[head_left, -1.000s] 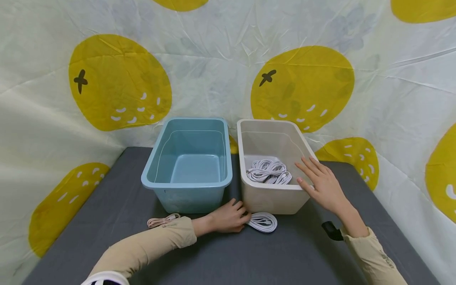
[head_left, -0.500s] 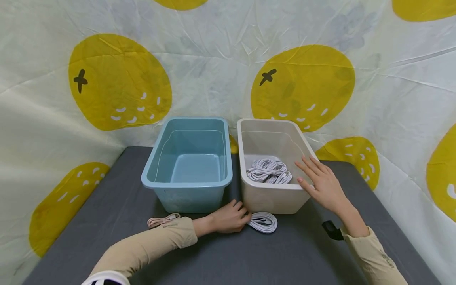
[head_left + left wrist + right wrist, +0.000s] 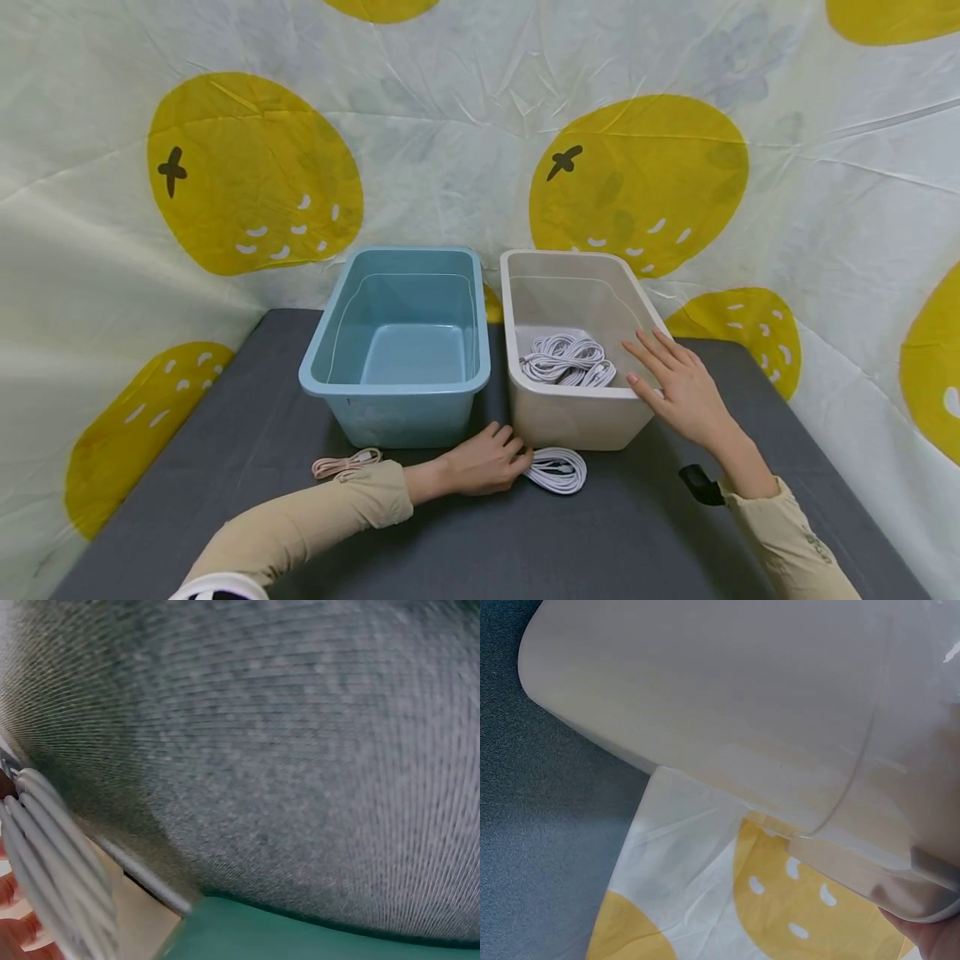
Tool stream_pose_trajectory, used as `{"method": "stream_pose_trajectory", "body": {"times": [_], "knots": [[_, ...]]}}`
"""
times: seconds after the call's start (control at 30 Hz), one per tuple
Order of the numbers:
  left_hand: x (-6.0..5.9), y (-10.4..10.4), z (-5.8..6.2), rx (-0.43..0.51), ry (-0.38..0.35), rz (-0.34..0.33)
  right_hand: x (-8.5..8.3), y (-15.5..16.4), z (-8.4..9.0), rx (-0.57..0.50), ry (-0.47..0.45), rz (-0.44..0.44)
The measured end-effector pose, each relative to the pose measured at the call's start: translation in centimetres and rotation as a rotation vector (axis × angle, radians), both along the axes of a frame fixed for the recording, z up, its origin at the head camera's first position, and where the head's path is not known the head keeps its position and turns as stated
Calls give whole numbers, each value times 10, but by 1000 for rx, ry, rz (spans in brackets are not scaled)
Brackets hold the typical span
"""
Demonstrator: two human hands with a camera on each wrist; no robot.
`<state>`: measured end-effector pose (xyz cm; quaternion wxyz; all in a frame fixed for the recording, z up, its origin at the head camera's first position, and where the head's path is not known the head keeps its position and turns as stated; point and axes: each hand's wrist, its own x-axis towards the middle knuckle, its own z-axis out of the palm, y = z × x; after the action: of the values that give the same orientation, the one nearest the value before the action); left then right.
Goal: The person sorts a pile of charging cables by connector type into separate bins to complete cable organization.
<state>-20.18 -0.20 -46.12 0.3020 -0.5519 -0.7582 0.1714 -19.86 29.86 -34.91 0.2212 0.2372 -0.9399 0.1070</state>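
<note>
At the table's front middle my left hand (image 3: pixel 483 460) pinches the left end of a coiled white cable (image 3: pixel 557 471). In the left wrist view the cable's loops (image 3: pixel 60 862) appear at the lower left, with fingertips (image 3: pixel 19 930) beside them. My right hand (image 3: pixel 681 392) lies with spread fingers over the front right corner of a beige bin (image 3: pixel 577 421). Several white cables (image 3: pixel 567 362) are heaped inside that bin. The right wrist view shows the bin's wall (image 3: pixel 727 697) close up, a bit of my hand (image 3: pixel 937 937) at its rim.
A blue bin (image 3: pixel 408 417) stands left of the beige one, a narrow gap between them. A pinkish coiled cable (image 3: pixel 345 464) lies before it, partly behind my left sleeve (image 3: pixel 322 517). The grey table (image 3: pixel 525 550) ends at a fruit-print curtain (image 3: pixel 442 167).
</note>
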Motion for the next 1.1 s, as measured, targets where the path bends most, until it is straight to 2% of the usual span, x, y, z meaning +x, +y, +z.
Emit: {"method": "stream_pose_trajectory", "body": {"times": [0.3,0.5,0.8,1.1], "knots": [[6,0,9,-7,-12,16,0,0,0,-2,-4,0],[11,-3,15,-6,-55,12,0,-1,0,3,-4,-3],[18,-9,31,79,-70,3,0,-1,1,10,0,0],[27,-14,53,198,-33,-28,2,0,0,6,-7,-2]]}}
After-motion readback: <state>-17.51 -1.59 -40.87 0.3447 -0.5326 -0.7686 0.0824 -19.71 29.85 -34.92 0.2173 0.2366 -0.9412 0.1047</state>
